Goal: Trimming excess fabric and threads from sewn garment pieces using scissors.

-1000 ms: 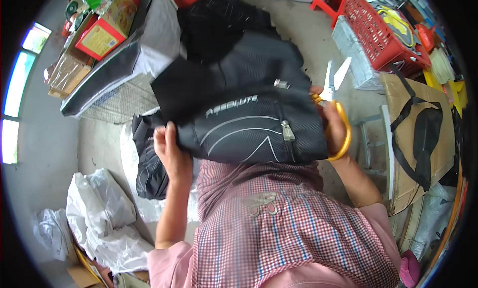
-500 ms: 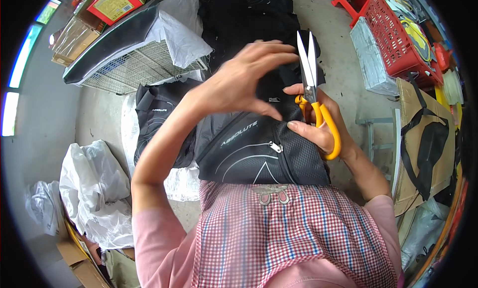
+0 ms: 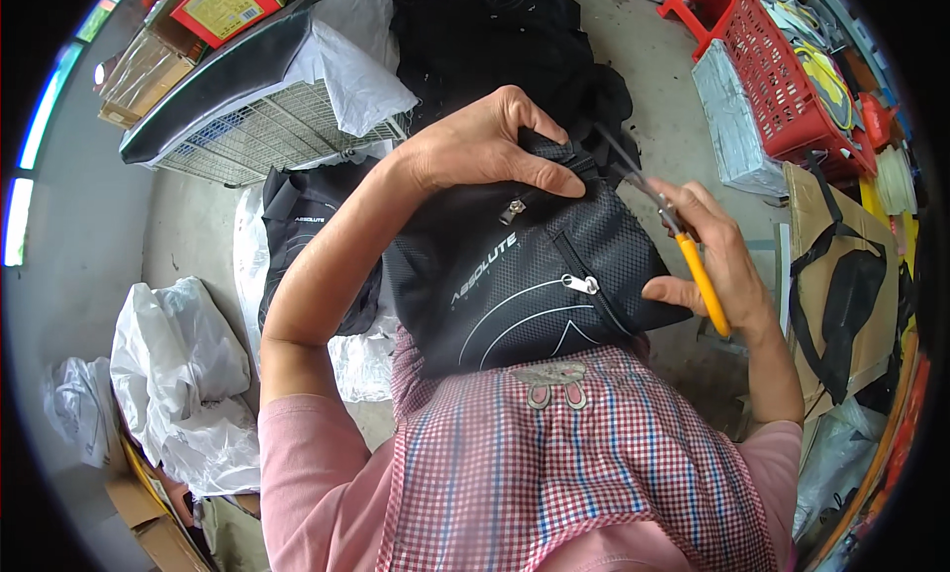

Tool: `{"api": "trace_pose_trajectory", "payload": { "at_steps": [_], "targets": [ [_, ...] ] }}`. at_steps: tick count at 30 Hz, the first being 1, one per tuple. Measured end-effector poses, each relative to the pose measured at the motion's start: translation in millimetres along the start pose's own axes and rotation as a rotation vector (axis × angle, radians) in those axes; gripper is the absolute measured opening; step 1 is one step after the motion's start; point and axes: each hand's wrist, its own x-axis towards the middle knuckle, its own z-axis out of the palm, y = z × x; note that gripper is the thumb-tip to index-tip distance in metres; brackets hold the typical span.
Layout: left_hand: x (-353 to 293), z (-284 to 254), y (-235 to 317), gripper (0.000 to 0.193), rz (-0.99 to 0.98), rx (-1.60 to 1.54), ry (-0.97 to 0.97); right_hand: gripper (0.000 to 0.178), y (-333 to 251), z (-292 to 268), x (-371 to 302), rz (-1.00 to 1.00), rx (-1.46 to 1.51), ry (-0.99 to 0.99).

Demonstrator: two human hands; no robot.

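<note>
A black fabric bag point(image 3: 515, 315) with white curved lines, lettering and silver zipper pulls lies on my lap against a checked apron point(image 3: 594, 453). My left hand point(image 3: 480, 142) pinches its far edge between thumb and bent fingers, lifting a corner with a strap or seam. My right hand point(image 3: 727, 255), beside the bag's right edge, holds yellow-handled scissors point(image 3: 701, 275). Their blades are turned nearly edge-on and point away to the left, close to the pinched corner. Whether the blade tips touch the fabric cannot be made out.
Another black bag point(image 3: 302, 240) lies on clear plastic at the left. Black fabric point(image 3: 485, 38) spreads ahead on the floor. A wire cage point(image 3: 267, 132) stands far left, a white plastic bag point(image 3: 173, 364) near left. A red crate point(image 3: 777, 87) and cardboard sheet point(image 3: 876, 305) are at the right.
My left hand has closed on the bag's far edge and raised it. The right hand has moved right, and the scissors have turned from upright to slanting left. The bag has tilted and shifted.
</note>
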Motion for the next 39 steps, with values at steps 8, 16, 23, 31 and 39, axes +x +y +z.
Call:
{"api": "trace_pose_trajectory", "payload": {
  "at_steps": [8,16,23,31,39],
  "targets": [
    [-7.6,12.3,3.8,0.017,0.093,-0.121,0.093,0.086,-14.5,7.0,2.5,0.02,-0.132,-0.057],
    [-9.4,14.8,0.2,0.025,0.093,-0.059,0.128,0.08,-17.5,9.8,5.8,0.001,-0.158,-0.065],
    [-10.7,18.9,3.6,0.027,0.067,-0.101,0.125,0.06,-16.1,7.4,4.0,0.041,-0.079,-0.088],
    [-4.9,23.2,1.0,0.027,0.043,-0.134,0.113,0.042,-13.3,13.7,6.6,-0.068,-0.08,0.002],
    [-0.9,22.8,12.7,0.018,-0.084,0.049,0.131,0.04,6.5,8.5,-6.9,0.145,-0.168,-0.12]
  ]
}}
